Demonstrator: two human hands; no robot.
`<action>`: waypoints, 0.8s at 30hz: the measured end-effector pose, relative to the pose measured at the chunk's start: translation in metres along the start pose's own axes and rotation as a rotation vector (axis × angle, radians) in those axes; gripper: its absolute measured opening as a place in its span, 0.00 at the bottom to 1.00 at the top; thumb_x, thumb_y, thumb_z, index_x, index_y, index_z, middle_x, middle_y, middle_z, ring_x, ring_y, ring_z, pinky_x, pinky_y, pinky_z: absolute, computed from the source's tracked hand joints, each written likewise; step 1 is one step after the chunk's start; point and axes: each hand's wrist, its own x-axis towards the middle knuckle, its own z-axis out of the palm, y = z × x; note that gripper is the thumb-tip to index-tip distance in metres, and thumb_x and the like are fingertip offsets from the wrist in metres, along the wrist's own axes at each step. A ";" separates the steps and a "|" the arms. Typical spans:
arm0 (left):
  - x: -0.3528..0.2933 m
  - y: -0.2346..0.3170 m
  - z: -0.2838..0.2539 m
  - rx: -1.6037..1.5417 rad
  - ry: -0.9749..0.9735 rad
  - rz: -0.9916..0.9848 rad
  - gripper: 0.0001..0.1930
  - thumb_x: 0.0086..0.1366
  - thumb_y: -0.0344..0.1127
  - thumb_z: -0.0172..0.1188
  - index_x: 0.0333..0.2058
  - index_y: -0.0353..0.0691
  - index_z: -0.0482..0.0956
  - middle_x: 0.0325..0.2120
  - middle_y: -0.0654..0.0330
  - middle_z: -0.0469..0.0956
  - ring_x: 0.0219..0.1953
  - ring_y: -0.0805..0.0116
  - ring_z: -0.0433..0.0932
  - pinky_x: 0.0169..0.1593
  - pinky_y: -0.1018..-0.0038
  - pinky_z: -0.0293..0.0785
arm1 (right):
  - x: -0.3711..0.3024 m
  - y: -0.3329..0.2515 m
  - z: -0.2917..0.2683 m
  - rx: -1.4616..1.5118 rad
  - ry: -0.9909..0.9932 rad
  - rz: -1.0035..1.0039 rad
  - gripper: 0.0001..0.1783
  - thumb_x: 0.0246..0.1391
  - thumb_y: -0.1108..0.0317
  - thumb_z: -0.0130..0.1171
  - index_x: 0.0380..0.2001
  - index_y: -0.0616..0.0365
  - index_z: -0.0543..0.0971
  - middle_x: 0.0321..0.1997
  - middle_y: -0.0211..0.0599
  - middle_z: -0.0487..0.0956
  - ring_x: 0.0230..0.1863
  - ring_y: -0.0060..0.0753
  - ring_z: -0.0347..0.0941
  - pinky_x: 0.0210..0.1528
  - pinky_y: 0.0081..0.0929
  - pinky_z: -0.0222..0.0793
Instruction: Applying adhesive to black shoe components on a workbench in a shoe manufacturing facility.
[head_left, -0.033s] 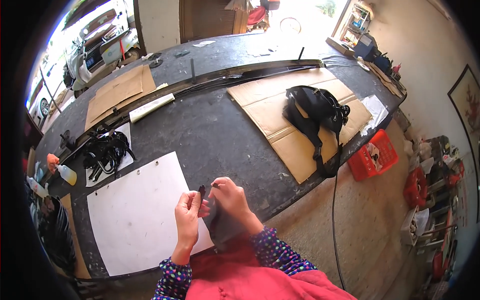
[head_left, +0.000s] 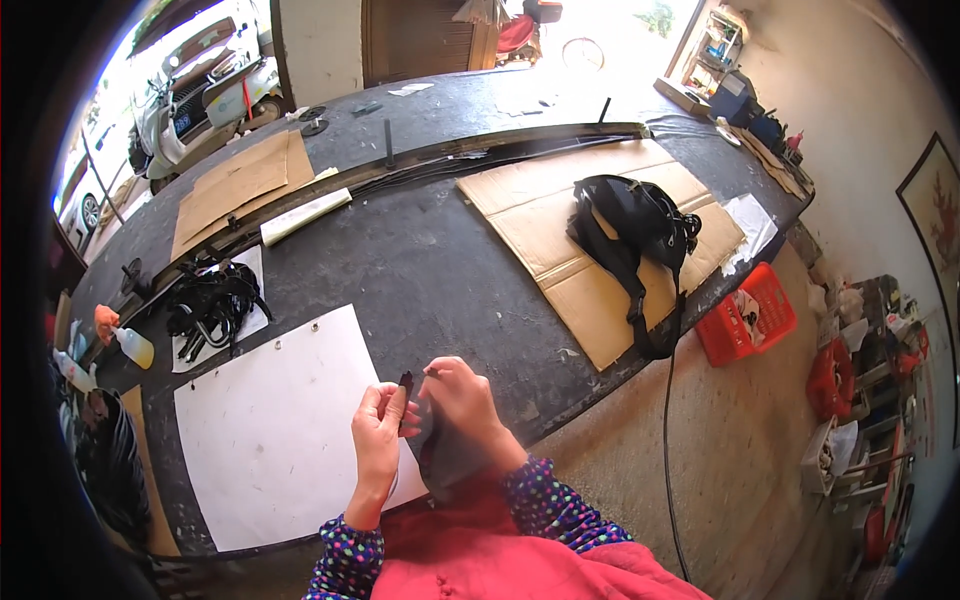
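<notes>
Close to the table's front edge, my left hand (head_left: 378, 430) is closed, its thumb and fingers pinching a small dark strip (head_left: 406, 381). Just to its right is my right hand (head_left: 463, 402), fingers curled in a pinch. A bit of something dark shows at those fingertips, too small to name. Below and between the hands hangs a dark, strap-like length (head_left: 429, 455); whether it joins the pieces in my fingers cannot be made out. Under and beside my left hand lies a white board (head_left: 270, 430) with small metal eyelets along its far edge.
A bundle of black cords (head_left: 215, 305) lies left of a spray bottle's right side, beyond the board. On flat cardboard (head_left: 540, 240) at right rests a black bag (head_left: 640, 215) with a dangling strap. A raised bar (head_left: 420, 150) crosses the dark table; a red basket (head_left: 745, 315) stands off its right edge.
</notes>
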 end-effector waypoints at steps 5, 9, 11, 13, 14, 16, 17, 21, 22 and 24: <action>-0.003 0.000 0.008 0.082 -0.067 -0.088 0.07 0.66 0.34 0.52 0.34 0.36 0.70 0.23 0.63 0.73 0.22 0.78 0.72 0.23 0.79 0.77 | -0.002 -0.002 -0.005 0.032 0.014 -0.066 0.10 0.54 0.74 0.56 0.40 0.62 0.71 0.24 0.32 0.77 0.29 0.15 0.73 0.32 0.17 0.69; -0.008 -0.005 0.010 0.075 -0.059 -0.078 0.10 0.66 0.37 0.53 0.34 0.35 0.71 0.23 0.62 0.75 0.23 0.76 0.74 0.24 0.78 0.77 | 0.000 -0.006 -0.001 0.031 0.026 -0.064 0.09 0.52 0.74 0.58 0.37 0.62 0.73 0.24 0.30 0.76 0.28 0.13 0.71 0.31 0.16 0.68; -0.009 -0.008 0.011 0.080 -0.053 -0.060 0.10 0.65 0.37 0.54 0.34 0.35 0.71 0.23 0.62 0.75 0.24 0.76 0.74 0.25 0.78 0.78 | 0.000 -0.005 -0.002 -0.021 0.027 -0.091 0.07 0.51 0.76 0.59 0.34 0.63 0.74 0.24 0.29 0.76 0.28 0.12 0.71 0.30 0.15 0.68; -0.008 -0.008 0.011 0.086 -0.047 -0.042 0.11 0.65 0.38 0.55 0.34 0.35 0.71 0.23 0.61 0.75 0.24 0.76 0.75 0.26 0.77 0.78 | 0.001 -0.004 -0.003 -0.016 0.026 -0.086 0.07 0.51 0.76 0.59 0.34 0.63 0.74 0.24 0.29 0.76 0.28 0.13 0.71 0.29 0.15 0.68; -0.007 -0.008 0.009 0.106 -0.076 -0.054 0.11 0.64 0.37 0.56 0.35 0.35 0.70 0.24 0.62 0.75 0.25 0.76 0.75 0.26 0.77 0.78 | 0.001 -0.003 -0.003 -0.009 0.029 -0.079 0.06 0.51 0.76 0.59 0.33 0.63 0.74 0.24 0.28 0.76 0.27 0.13 0.71 0.29 0.15 0.68; -0.007 -0.009 0.006 0.126 -0.104 -0.068 0.11 0.63 0.37 0.58 0.36 0.35 0.70 0.25 0.62 0.74 0.25 0.76 0.75 0.27 0.77 0.78 | 0.002 -0.005 -0.003 -0.009 0.053 -0.090 0.06 0.51 0.76 0.59 0.33 0.63 0.74 0.24 0.28 0.76 0.27 0.12 0.71 0.29 0.14 0.68; -0.008 -0.010 0.004 0.141 -0.146 -0.110 0.12 0.61 0.37 0.59 0.37 0.34 0.71 0.26 0.62 0.75 0.26 0.76 0.76 0.27 0.78 0.78 | 0.002 -0.006 -0.003 -0.010 0.080 -0.101 0.06 0.51 0.76 0.59 0.33 0.63 0.74 0.24 0.28 0.76 0.26 0.12 0.71 0.28 0.14 0.68; -0.010 -0.014 0.000 0.189 -0.185 -0.126 0.12 0.58 0.35 0.62 0.36 0.34 0.73 0.25 0.61 0.77 0.24 0.76 0.76 0.27 0.80 0.76 | 0.002 -0.005 -0.003 0.026 0.086 -0.071 0.06 0.51 0.76 0.59 0.33 0.62 0.75 0.24 0.27 0.75 0.26 0.12 0.71 0.28 0.13 0.67; -0.011 -0.015 0.000 0.205 -0.187 -0.113 0.11 0.58 0.34 0.63 0.35 0.33 0.75 0.25 0.62 0.77 0.22 0.77 0.75 0.26 0.80 0.75 | 0.002 -0.002 -0.004 0.015 0.089 -0.072 0.06 0.51 0.76 0.59 0.33 0.62 0.75 0.23 0.27 0.75 0.26 0.11 0.70 0.27 0.13 0.67; -0.012 -0.015 0.000 0.180 -0.183 -0.124 0.11 0.58 0.34 0.62 0.36 0.33 0.75 0.24 0.62 0.77 0.22 0.77 0.75 0.26 0.81 0.75 | 0.002 -0.002 -0.005 0.006 0.094 -0.074 0.06 0.51 0.75 0.59 0.32 0.62 0.75 0.23 0.26 0.75 0.25 0.11 0.70 0.27 0.12 0.66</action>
